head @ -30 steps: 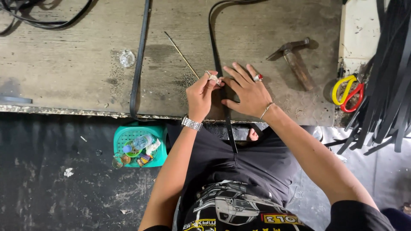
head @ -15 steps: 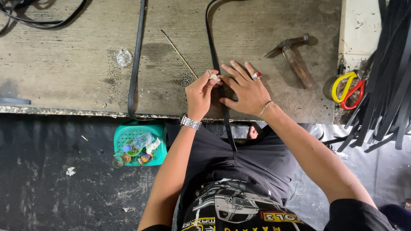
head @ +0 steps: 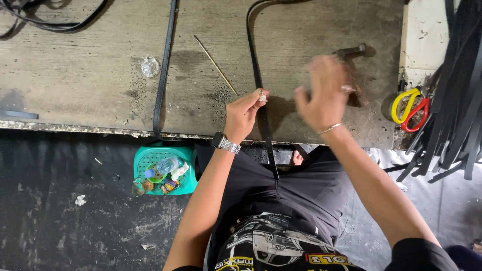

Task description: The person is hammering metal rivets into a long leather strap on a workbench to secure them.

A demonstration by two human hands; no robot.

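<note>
Strap (head: 261,115) of black leather or similar, long, narrow and flat, running down the worn wooden bench (head: 75,85) from a curve at the far edge, over the near edge and onto the lap. Likely light, limp along its length yet fairly firm across its width; smooth on the face, so probably a little slippery; not fragile. Best taken by pinching across the flat near the spot being worked, close to the bench edge, where the slack cannot swing. Left hand (head: 243,113) with a grip closed tight: thumb and forefinger pressed together on a small shiny metal piece (head: 261,96), too small to identify, held right at the strap, touching or just above it. Right hand (head: 324,93) blurred, lifted above the bench with fingers spread and loosely apart, holding nothing, near a hammer (head: 351,70) lying just behind it. Second black strap (head: 163,75) well apart to the left, beside a small clear round dish (head: 149,66) and a thin stick (head: 216,65). Scissors (head: 409,108) with yellow and red handles at the right end, next to a bundle of black strips (head: 459,90). Green basket (head: 163,168) of small oddments on the floor below the bench edge.
</note>
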